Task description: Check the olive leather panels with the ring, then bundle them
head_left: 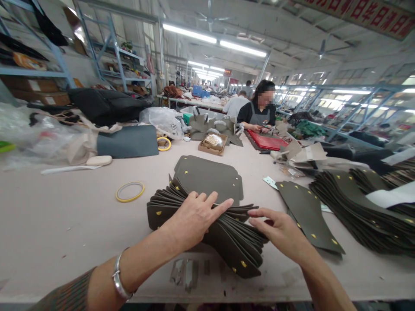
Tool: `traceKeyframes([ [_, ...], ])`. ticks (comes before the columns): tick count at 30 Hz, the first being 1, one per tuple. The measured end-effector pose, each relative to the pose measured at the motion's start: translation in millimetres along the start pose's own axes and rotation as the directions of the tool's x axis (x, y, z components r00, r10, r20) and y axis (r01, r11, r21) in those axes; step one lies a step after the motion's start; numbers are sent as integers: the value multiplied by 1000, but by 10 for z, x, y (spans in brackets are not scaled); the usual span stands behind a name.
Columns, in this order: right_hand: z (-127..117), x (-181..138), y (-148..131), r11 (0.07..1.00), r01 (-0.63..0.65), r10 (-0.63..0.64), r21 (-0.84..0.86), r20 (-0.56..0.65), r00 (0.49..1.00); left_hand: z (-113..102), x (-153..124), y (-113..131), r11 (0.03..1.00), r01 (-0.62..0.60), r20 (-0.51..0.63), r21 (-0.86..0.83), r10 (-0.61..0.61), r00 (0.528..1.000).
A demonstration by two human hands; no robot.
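Observation:
A thick bundle of dark olive, leather-like panels (238,255) lies fanned and bent on the table in front of me, with small yellow marks on several pieces. My left hand (197,216) lies over its middle and grips it, the index finger reaching right. At the bundle's right side is my right hand (275,226), thumb and index finger a little apart, close to the panel edges; whether they touch is hard to tell. Behind the bundle, a wider flat panel (207,175) of the same colour lies on the table. The undersides of the gripped pieces are hidden.
More panels (311,211) and a large pile (363,211) lie at the right. A yellow tape roll (130,191) is left of the bundle. Farther back are a small cardboard box (213,144), a blue-grey sheet (128,141) and a co-worker (257,110) with a red piece (267,139).

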State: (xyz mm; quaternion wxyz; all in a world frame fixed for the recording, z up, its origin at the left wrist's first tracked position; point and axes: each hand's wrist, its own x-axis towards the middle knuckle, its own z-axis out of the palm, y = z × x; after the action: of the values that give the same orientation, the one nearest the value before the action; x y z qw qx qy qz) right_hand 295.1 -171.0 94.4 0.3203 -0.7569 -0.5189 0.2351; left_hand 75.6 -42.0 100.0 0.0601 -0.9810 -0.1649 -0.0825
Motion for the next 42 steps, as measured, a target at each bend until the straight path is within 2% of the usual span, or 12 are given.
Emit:
traceKeyframes([
  [3,2,110,-11,1000,23,-21,-9,157,987,-2,-23,-46,996,-86,-38,16,86,996],
  [6,69,196,-66,987,159,-150,-21,231,961,-6,-50,-90,985,-171,-72,39,173,982],
  [11,177,228,-38,939,308,-296,-156,94,950,-41,-88,-104,979,-196,-109,61,201,973],
  [19,44,129,416,957,220,-247,-192,-131,960,-60,-112,-113,986,-164,-124,41,168,978],
  [24,-37,21,684,993,81,-97,-89,-195,976,-46,-62,-93,991,-132,-72,-10,131,989],
  [28,194,2,785,979,113,-28,172,-431,902,-33,13,-69,997,-81,-12,-16,81,997],
  [30,416,16,787,902,181,-11,391,-397,918,-30,46,-65,997,-73,0,-6,73,997],
  [33,679,15,751,864,147,-48,482,-211,976,-18,70,-68,998,-60,14,17,60,998],
  [35,699,-21,710,876,175,-94,450,-196,976,-3,65,-71,998,-54,21,27,53,998],
  [37,584,-74,638,904,247,-152,349,-277,949,11,48,-74,998,-53,16,30,53,998],
  [40,303,-129,398,963,264,-267,-60,-365,892,24,14,-77,997,-63,-9,43,63,998],
  [42,175,-125,122,886,373,-453,-275,-339,825,25,-9,-72,997,-61,-34,52,63,997],
])
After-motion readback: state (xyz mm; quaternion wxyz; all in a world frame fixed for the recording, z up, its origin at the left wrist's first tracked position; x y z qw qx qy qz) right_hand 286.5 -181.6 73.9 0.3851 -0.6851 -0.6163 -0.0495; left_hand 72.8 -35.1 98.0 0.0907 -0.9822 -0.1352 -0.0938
